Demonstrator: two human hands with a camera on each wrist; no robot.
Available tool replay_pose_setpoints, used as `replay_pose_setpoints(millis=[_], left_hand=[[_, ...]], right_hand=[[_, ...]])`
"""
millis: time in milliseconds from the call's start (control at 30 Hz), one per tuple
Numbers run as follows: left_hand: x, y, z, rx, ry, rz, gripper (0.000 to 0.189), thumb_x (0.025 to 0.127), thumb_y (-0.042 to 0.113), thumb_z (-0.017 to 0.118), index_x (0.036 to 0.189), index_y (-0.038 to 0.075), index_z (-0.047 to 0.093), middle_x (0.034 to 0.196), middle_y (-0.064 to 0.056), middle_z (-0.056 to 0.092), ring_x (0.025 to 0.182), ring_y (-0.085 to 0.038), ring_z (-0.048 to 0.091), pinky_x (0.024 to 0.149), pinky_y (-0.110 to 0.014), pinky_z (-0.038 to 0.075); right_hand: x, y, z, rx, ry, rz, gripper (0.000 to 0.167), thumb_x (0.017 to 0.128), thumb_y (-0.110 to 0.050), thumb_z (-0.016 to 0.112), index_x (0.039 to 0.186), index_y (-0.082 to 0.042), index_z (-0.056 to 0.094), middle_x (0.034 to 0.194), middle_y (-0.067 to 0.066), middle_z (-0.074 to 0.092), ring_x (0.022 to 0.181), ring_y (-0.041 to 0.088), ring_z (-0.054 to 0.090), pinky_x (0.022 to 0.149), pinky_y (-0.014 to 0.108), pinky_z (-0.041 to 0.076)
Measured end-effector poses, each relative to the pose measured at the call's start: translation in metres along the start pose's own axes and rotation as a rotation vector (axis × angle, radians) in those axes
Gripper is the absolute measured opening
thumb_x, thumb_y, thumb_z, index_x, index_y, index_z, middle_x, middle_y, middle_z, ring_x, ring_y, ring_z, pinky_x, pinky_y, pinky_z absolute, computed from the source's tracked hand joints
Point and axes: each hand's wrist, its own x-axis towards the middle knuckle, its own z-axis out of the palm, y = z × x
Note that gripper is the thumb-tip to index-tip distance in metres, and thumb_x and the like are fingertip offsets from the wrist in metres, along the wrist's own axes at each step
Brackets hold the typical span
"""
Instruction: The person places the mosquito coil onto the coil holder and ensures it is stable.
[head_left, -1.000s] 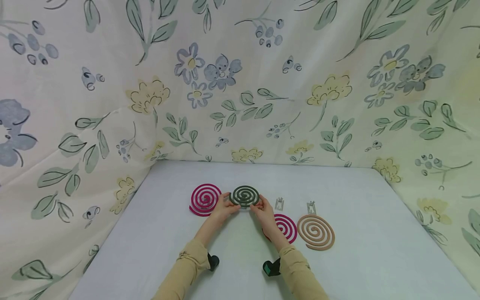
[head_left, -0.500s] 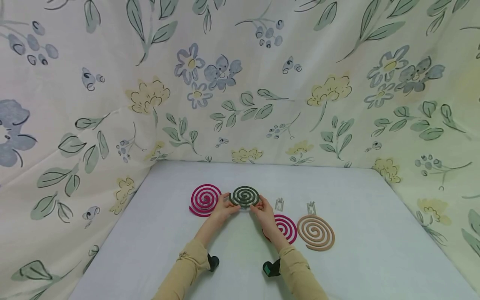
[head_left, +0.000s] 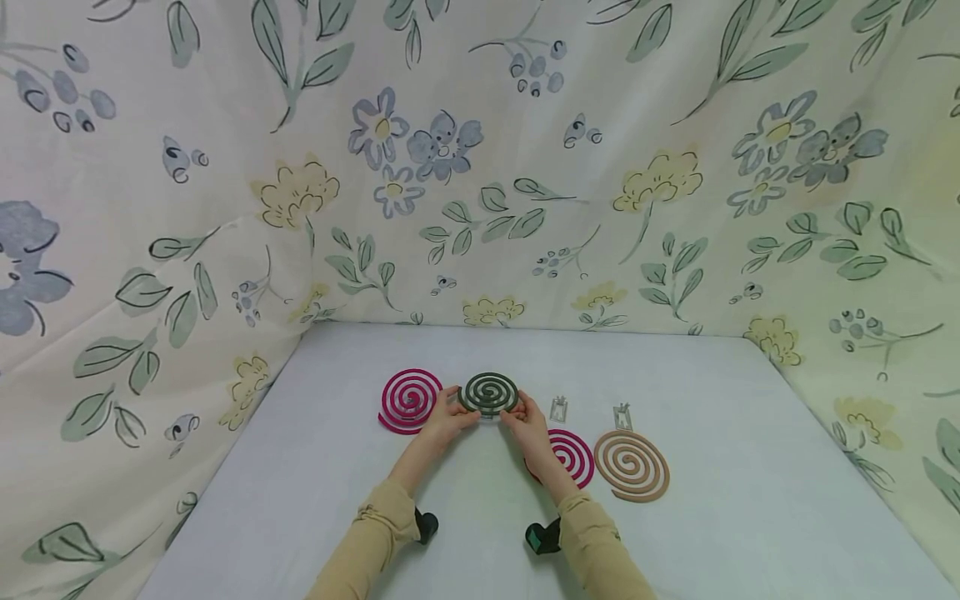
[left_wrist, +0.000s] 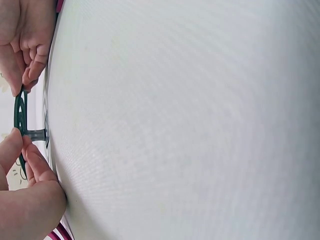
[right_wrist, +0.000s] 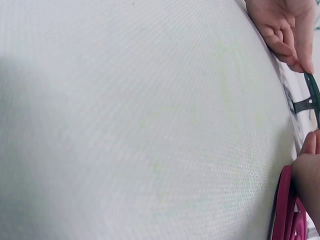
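Observation:
A dark green spiral coil stands raised a little above the white table on a small metal stand. My left hand pinches the coil's left rim and my right hand pinches its right rim. In the left wrist view the green coil shows edge-on, with fingertips from both sides on it. The right wrist view catches the same green coil at the far right edge. Both sleeves are tan.
A pink coil lies flat left of my left hand. Another pink coil lies partly under my right wrist, a tan coil beside it. Two bare metal stands sit behind them. Flowered cloth walls the table.

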Motion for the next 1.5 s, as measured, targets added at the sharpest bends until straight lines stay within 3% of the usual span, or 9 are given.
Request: replay_pose_setpoints(millis=[167,400,633,900,1033,1167,1267,1500], left_hand=[[-0.016,0.017,0.002,0.003,-0.006,0.008,0.070,0.089,-0.002,0.059,0.143,-0.009,0.015,0.087,-0.009,0.060,0.075,-0.006,0.052,0.073,-0.018,0.046],[0.006,-0.008,0.000,0.011,0.021,0.006,0.073,0.088,0.002,0.063,0.144,-0.003,0.016,0.084,-0.003,0.060,0.075,-0.005,0.052,0.072,-0.018,0.046],[0.006,-0.007,0.000,0.013,0.014,0.032,0.075,0.087,0.000,0.063,0.144,-0.006,0.014,0.084,-0.006,0.061,0.074,-0.005,0.051,0.070,-0.017,0.046],[0.006,-0.006,0.002,-0.022,0.036,-0.002,0.074,0.085,0.000,0.065,0.143,-0.003,0.019,0.075,0.002,0.055,0.070,-0.005,0.048,0.068,-0.018,0.042],[0.005,-0.006,0.001,-0.018,0.030,-0.003,0.075,0.086,0.000,0.065,0.144,-0.003,0.018,0.075,0.002,0.055,0.070,-0.006,0.048,0.068,-0.019,0.041],[0.003,-0.004,0.001,-0.010,0.022,-0.005,0.075,0.086,0.001,0.065,0.144,-0.003,0.017,0.076,0.001,0.056,0.071,-0.006,0.047,0.068,-0.020,0.040],[-0.002,0.003,0.001,-0.017,0.013,-0.009,0.073,0.087,0.000,0.064,0.143,-0.004,0.017,0.077,0.000,0.056,0.070,-0.006,0.046,0.068,-0.020,0.040],[-0.014,0.017,0.002,-0.027,-0.002,-0.005,0.069,0.088,-0.003,0.060,0.142,-0.008,0.017,0.078,-0.003,0.055,0.069,-0.006,0.047,0.069,-0.021,0.041]], right_hand=[[0.001,0.001,0.000,0.006,0.002,-0.010,0.062,0.087,-0.002,0.062,0.141,0.007,0.033,0.092,0.004,0.046,0.078,0.008,0.043,0.063,0.013,0.038],[0.001,0.002,0.001,0.012,0.008,-0.009,0.062,0.087,-0.002,0.061,0.141,0.006,0.034,0.091,0.003,0.046,0.078,0.007,0.043,0.063,0.013,0.038],[-0.001,-0.001,0.000,0.029,-0.013,-0.026,0.063,0.087,-0.001,0.062,0.141,0.010,0.031,0.092,0.005,0.047,0.077,0.007,0.043,0.061,0.012,0.038],[-0.018,-0.026,-0.002,0.039,-0.033,-0.024,0.061,0.087,0.004,0.058,0.139,0.016,0.028,0.096,0.016,0.047,0.078,0.011,0.042,0.061,0.012,0.037],[-0.009,-0.012,-0.002,0.032,-0.026,-0.035,0.064,0.087,0.000,0.060,0.141,0.013,0.028,0.097,0.014,0.048,0.080,0.010,0.044,0.063,0.014,0.038],[0.001,0.009,-0.002,0.059,-0.025,-0.116,0.067,0.086,-0.009,0.065,0.141,0.010,0.031,0.092,0.006,0.048,0.079,0.009,0.045,0.064,0.015,0.039],[0.002,0.013,-0.001,0.068,-0.019,-0.143,0.067,0.086,-0.011,0.067,0.140,0.009,0.033,0.090,0.004,0.047,0.078,0.009,0.045,0.066,0.016,0.039],[-0.005,-0.006,-0.001,0.022,-0.012,-0.028,0.063,0.087,-0.002,0.061,0.141,0.010,0.031,0.095,0.009,0.047,0.079,0.008,0.043,0.065,0.013,0.039]])
